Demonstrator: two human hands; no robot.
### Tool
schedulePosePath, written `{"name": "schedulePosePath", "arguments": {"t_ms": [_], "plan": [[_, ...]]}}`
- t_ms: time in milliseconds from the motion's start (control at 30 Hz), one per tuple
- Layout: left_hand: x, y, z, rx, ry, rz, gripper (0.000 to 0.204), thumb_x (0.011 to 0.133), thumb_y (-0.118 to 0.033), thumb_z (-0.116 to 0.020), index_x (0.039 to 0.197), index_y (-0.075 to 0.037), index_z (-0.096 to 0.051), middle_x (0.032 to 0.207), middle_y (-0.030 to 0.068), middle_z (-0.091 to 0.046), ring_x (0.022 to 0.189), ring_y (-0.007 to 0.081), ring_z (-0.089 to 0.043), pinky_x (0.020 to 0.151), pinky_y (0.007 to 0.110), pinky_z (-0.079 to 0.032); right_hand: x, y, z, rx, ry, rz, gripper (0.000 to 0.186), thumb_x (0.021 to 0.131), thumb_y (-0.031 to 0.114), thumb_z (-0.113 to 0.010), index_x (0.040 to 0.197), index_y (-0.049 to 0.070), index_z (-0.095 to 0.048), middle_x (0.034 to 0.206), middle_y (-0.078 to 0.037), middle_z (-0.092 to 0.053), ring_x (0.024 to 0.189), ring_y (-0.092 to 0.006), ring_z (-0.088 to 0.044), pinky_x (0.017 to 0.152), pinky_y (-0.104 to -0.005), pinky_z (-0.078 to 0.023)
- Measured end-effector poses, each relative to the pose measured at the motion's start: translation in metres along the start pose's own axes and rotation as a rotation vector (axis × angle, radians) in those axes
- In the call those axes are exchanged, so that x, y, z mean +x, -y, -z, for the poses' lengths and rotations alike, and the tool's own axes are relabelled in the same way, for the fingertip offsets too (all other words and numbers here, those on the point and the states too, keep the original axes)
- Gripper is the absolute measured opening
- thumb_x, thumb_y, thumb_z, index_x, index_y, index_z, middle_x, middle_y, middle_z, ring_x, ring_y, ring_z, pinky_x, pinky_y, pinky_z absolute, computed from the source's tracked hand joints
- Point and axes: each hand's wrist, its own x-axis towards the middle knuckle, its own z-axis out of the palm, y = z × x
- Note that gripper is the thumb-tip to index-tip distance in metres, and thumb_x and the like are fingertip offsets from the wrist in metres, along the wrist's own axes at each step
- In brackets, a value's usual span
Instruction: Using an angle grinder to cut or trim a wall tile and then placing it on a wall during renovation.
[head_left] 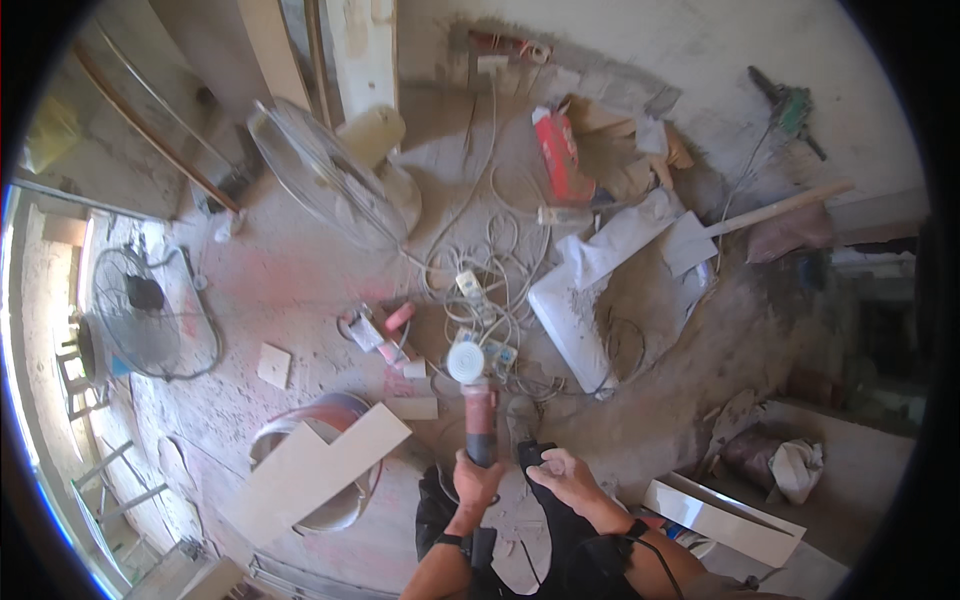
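Observation:
My left hand is wrapped round the dark rear end of a red angle grinder. The grinder points away from me, with its pale round disc facing up. By my dark-trousered leg, my right hand is closed with its fingers curled; what they hold, if anything, I cannot make out. Left of the grinder, a notched beige tile lies across the top of a round bucket. Just beyond the disc, a power strip sits among tangled pale cables.
Fans stand at the left and far left-centre. A torn white sack lies to the right, near a red package. A green power tool is by the far right wall. White tile pieces lie at near right.

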Motion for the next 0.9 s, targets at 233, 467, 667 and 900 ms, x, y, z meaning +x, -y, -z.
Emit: {"name": "schedulePosePath", "arguments": {"t_ms": [233,467,667,900], "plan": [[0.078,0.105,-0.054,0.071,-0.202,0.158,0.047,0.067,-0.025,-0.079,0.102,-0.001,-0.059,0.09,0.0248,-0.069,0.089,0.0462,-0.069,0.08,0.05,-0.054,0.034,-0.048,0.023,-0.15,0.109,0.083,0.057,0.088,0.031,-0.083,0.123,-0.006,-0.058,0.101,-0.014,-0.073,0.091,-0.0181,-0.071,0.083,-0.0317,-0.057],[0.143,0.159,-0.093,0.114,-0.242,0.185,0.049,0.069,-0.018,-0.077,0.11,-0.001,-0.057,0.096,0.0244,-0.069,0.094,0.0479,-0.067,0.082,0.051,-0.052,0.063,-0.048,0.048,-0.092,0.046,0.118,0.045,0.091,0.021,-0.081,0.123,-0.003,-0.059,0.099,-0.011,-0.071,0.089,-0.0146,-0.071,0.079,-0.0287,-0.057],[0.165,0.214,-0.126,0.047,-0.323,0.094,0.062,0.067,-0.02,-0.079,0.121,-0.001,-0.056,0.097,0.0247,-0.068,0.095,0.0483,-0.066,0.083,0.052,-0.052,0.073,-0.04,0.053,-0.249,-0.069,0.14,0.043,0.091,0.015,-0.08,0.124,-0.003,-0.059,0.094,-0.008,-0.067,0.088,-0.0113,-0.066,0.08,-0.0276,-0.055],[0.18,0.223,-0.129,0.117,-0.223,0.152,0.065,0.073,-0.018,-0.083,0.128,-0.002,-0.051,0.116,0.0238,-0.062,0.109,0.0456,-0.062,0.088,0.053,-0.052,0.077,-0.058,0.042,-0.255,-0.105,0.129,0.038,0.09,0.01,-0.079,0.121,-0.002,-0.06,0.094,-0.007,-0.067,0.088,-0.0106,-0.064,0.077,-0.0278,-0.055]]}}
